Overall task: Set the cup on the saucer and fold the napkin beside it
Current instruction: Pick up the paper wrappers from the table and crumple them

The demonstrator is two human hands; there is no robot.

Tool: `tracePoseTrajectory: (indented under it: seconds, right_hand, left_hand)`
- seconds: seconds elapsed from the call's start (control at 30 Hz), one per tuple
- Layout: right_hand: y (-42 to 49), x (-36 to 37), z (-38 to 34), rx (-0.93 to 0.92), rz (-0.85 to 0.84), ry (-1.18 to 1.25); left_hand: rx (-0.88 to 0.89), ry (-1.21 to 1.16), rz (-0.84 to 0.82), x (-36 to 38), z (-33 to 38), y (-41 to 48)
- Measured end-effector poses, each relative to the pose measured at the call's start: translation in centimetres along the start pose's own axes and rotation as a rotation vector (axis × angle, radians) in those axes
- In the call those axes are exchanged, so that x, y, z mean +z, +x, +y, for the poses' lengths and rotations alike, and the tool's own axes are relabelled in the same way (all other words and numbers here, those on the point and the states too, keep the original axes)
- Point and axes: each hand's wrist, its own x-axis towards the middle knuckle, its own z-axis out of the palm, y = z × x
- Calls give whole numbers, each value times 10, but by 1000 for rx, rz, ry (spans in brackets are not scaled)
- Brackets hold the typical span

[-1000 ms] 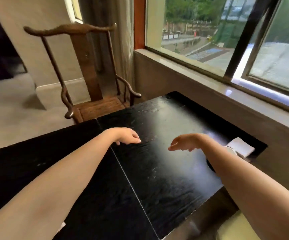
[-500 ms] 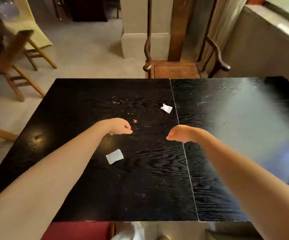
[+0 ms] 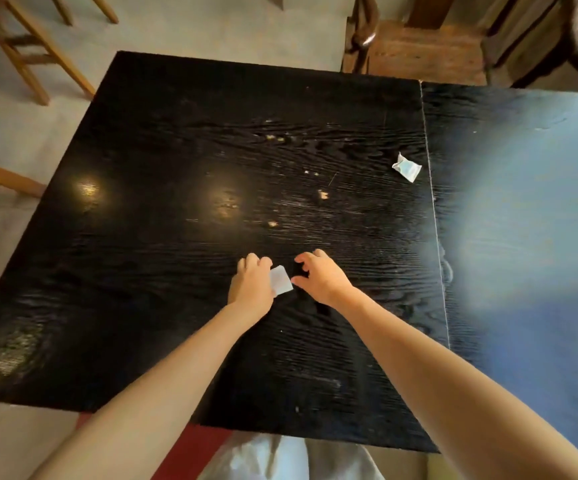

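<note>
A small white folded napkin (image 3: 281, 279) lies on the black wooden table (image 3: 142, 237), near its middle. My left hand (image 3: 251, 284) rests on the napkin's left edge with curled fingers, covering part of it. My right hand (image 3: 318, 275) hovers just right of the napkin, fingers spread and bent, its thumb close to the napkin's right corner. Whether the left hand grips the napkin or only touches it is unclear. No cup or saucer is in view.
A crumpled white paper scrap (image 3: 407, 167) lies farther back, beside the table's seam (image 3: 434, 220). Crumbs dot the table's centre. A dark wooden armchair (image 3: 429, 53) stands behind the table, and light wooden chair legs (image 3: 38, 46) stand at far left.
The view swung left and down, from the window side to over the table. Both hands dropped from hovering onto the small napkin, the left one reaching its edge.
</note>
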Motion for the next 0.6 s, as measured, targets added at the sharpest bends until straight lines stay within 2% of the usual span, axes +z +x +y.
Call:
tracePoseTrajectory:
  seconds: [0.33,0.47,0.6]
  right_hand:
    - [15,17,-12,-6,103,59]
    - [15,19,-15,12,108,82]
    - [11,18,-16,41,96,218]
  left_hand:
    - [-25,-190,-28,3,-10,20]
    - [-9,-242,15,6,-14,18]
    - [50,-327,80,9,-19,14]
